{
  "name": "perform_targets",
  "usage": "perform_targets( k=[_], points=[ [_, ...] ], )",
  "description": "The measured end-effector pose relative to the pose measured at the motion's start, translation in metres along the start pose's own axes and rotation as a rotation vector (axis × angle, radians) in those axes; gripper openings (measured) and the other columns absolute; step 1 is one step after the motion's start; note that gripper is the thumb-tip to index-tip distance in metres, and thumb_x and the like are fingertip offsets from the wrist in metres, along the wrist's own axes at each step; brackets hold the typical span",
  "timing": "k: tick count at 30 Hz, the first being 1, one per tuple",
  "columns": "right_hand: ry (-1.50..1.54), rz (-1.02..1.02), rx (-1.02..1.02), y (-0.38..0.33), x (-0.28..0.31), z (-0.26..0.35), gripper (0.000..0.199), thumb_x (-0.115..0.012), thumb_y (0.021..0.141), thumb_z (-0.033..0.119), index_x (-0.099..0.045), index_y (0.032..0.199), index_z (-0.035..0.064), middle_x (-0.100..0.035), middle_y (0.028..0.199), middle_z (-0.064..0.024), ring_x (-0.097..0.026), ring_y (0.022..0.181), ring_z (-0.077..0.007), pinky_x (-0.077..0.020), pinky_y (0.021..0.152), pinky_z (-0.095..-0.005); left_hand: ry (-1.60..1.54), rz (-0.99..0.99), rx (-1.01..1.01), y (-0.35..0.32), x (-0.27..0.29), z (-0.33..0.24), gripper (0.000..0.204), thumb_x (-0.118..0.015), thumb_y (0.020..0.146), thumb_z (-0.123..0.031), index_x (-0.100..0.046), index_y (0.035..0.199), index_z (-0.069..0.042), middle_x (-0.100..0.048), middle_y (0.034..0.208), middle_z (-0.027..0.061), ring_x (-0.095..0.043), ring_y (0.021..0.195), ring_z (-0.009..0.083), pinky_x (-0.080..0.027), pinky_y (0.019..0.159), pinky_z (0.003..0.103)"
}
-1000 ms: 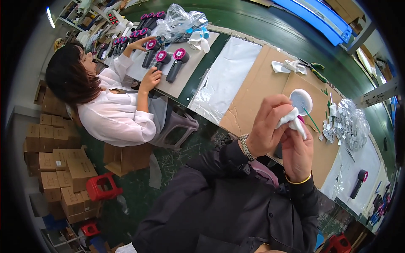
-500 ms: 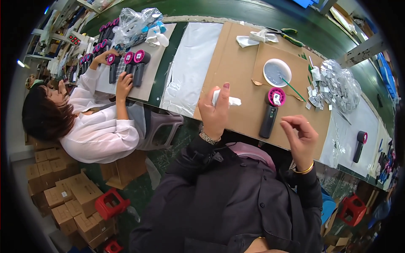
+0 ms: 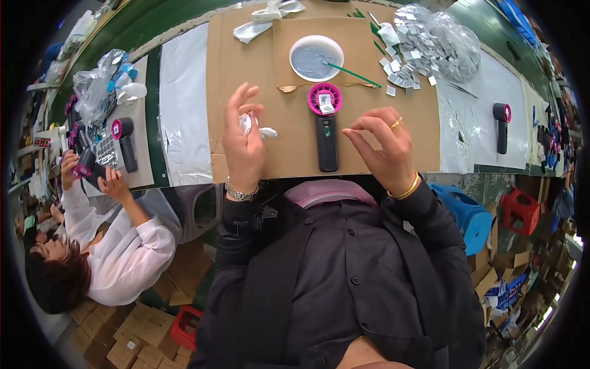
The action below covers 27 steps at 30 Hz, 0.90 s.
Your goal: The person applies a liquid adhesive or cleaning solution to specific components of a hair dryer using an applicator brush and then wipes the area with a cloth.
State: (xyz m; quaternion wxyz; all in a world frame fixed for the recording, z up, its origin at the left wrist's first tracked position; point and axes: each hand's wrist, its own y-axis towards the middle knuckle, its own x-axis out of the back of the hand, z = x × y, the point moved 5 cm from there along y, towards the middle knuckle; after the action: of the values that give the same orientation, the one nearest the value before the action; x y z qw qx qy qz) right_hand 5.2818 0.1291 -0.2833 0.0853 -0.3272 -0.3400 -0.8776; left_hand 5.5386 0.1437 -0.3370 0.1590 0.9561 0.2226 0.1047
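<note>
A handheld fan (image 3: 327, 142) with a black handle and pink head lies on the cardboard sheet, between my two hands. A small silvery square piece sits at the middle of its head. My left hand (image 3: 244, 138), left of the fan, holds a crumpled white cloth (image 3: 267, 132) against the palm, its fingers partly raised. To the right of the handle, apart from it, my right hand (image 3: 386, 147) is closed with thumb and fingertips pinched together. Whatever may be between those fingertips is too small to make out. Beyond the fan stands a white bowl (image 3: 297, 48) of grey paste with a green stick in it.
Many small silvery squares (image 3: 402, 77) spill from a clear plastic bag (image 3: 458, 49) at the far right. Tweezers (image 3: 462, 90) and another fan (image 3: 502, 129) lie further right. At left, a co-worker (image 3: 126, 246) handles a fan. A blue stool (image 3: 464, 215) stands below the table edge.
The whole view has swung, so the table's things appear further left. My right hand stays pinched and the left keeps the cloth. The co-worker now holds a fan tilted up in both hands.
</note>
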Motion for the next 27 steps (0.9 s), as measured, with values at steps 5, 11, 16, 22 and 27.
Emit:
perform_targets(
  k=[5, 11, 16, 22, 27],
  points=[
    [-0.031, 0.037, 0.036, 0.008, -0.009, -0.004, 0.022, -0.087, 0.078, 0.003, -0.070, 0.093, 0.0056, -0.067, 0.090, -0.0080, -0.065, 0.084, -0.0272, -0.0519, 0.072, -0.0380, 0.202, 0.248, -0.043, 0.000, -0.019, -0.006, 0.035, -0.069, 0.098, -0.005, -0.065, 0.133, -0.006, -0.056, 0.076, 0.0017, -0.054, 0.061, 0.0109, -0.044, 0.058, 0.029],
    [-0.046, 0.055, 0.098, 0.019, -0.018, -0.006, 0.022, -0.086, 0.080, 0.005, -0.070, 0.095, 0.0066, -0.067, 0.091, -0.0071, -0.065, 0.084, -0.0266, -0.0521, 0.073, -0.0388, 0.203, 0.426, 0.064, -0.002, -0.039, -0.012, 0.048, -0.078, 0.087, -0.006, -0.066, 0.132, -0.009, -0.049, 0.063, -0.0006, -0.050, 0.055, 0.0112, -0.040, 0.056, 0.029],
    [-0.051, 0.054, 0.128, 0.026, -0.020, -0.008, 0.021, -0.085, 0.081, 0.004, -0.071, 0.096, 0.0066, -0.067, 0.092, -0.0070, -0.065, 0.085, -0.0262, -0.0525, 0.073, -0.0387, 0.167, 0.450, 0.058, 0.002, -0.048, -0.010, 0.052, -0.079, 0.084, -0.008, -0.064, 0.134, -0.010, -0.048, 0.063, 0.0009, -0.051, 0.055, 0.0130, -0.039, 0.055, 0.030],
    [-0.087, 0.053, 0.157, 0.032, -0.024, -0.012, 0.022, -0.083, 0.079, 0.002, -0.072, 0.098, 0.0070, -0.067, 0.091, -0.0063, -0.066, 0.085, -0.0253, -0.0528, 0.074, -0.0379, 0.164, 0.462, 0.036, 0.004, -0.051, -0.007, 0.053, -0.079, 0.084, -0.011, -0.062, 0.135, -0.010, -0.049, 0.062, 0.0011, -0.051, 0.055, 0.0146, -0.040, 0.055, 0.031],
    [-0.133, 0.081, 0.207, 0.039, -0.025, -0.011, 0.025, -0.081, 0.077, 0.000, -0.074, 0.099, 0.0084, -0.066, 0.091, -0.0052, -0.066, 0.086, -0.0247, -0.0530, 0.074, -0.0379, 0.160, 0.476, 0.035, 0.005, -0.053, -0.004, 0.054, -0.079, 0.084, -0.012, -0.062, 0.135, -0.011, -0.050, 0.062, 0.0011, -0.052, 0.054, 0.0149, -0.041, 0.054, 0.032]
  ],
)
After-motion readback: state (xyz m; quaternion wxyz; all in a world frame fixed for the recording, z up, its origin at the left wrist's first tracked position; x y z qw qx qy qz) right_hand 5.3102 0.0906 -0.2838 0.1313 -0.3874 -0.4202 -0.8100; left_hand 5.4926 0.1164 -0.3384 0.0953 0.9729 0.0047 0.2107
